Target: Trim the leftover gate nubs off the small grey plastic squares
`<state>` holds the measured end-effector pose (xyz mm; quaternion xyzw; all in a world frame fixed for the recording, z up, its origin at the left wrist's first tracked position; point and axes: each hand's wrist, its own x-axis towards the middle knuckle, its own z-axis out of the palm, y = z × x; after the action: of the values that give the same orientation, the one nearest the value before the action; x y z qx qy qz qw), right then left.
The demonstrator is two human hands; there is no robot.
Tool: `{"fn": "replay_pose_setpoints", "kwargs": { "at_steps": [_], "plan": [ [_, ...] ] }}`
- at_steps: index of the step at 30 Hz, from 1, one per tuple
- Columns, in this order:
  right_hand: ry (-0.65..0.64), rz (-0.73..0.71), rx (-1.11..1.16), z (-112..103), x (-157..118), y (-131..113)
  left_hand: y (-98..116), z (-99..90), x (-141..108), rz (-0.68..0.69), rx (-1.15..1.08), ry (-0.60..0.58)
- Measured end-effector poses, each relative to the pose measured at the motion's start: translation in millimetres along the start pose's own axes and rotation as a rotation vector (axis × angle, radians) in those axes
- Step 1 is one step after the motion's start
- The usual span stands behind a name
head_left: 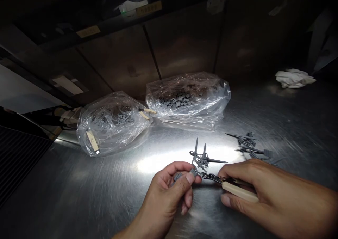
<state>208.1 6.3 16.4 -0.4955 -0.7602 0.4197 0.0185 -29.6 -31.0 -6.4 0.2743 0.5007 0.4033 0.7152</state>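
My left hand [174,186] pinches a grey moulded plastic part [193,173] between thumb and fingers. Thin branching runners with long spikes [204,156] stand up just beyond it; whether they all join the held part I cannot tell. In my right hand [245,186] is a pair of side cutters [239,191] with cream handles. Their dark jaws meet the grey part close to my left fingertips. To the right, past my right hand, more grey spiked plastic pieces [248,143] lie in a loose heap on the metal table [118,186].
Two clear plastic bags [195,115] [126,136] of small grey pieces stand at the back. Another pair of cream-handled cutters [144,114] rests between them. A cream box cutter [92,142] lies on the left bag. A crumpled white cloth [294,78] sits far right.
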Motion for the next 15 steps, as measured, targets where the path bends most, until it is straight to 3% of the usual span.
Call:
{"fn": "replay_pose_setpoints", "kwargs": {
  "at_steps": [9,15],
  "plan": [
    [-0.037,0.006,-0.02,2.3,3.1,-2.6,0.1,-0.4,1.2,-0.016,-0.059,-0.005],
    [0.099,0.021,0.003,-6.6,-5.4,16.9,5.6,2.3,-0.1,-0.029,-0.11,0.047]
  ]
}}
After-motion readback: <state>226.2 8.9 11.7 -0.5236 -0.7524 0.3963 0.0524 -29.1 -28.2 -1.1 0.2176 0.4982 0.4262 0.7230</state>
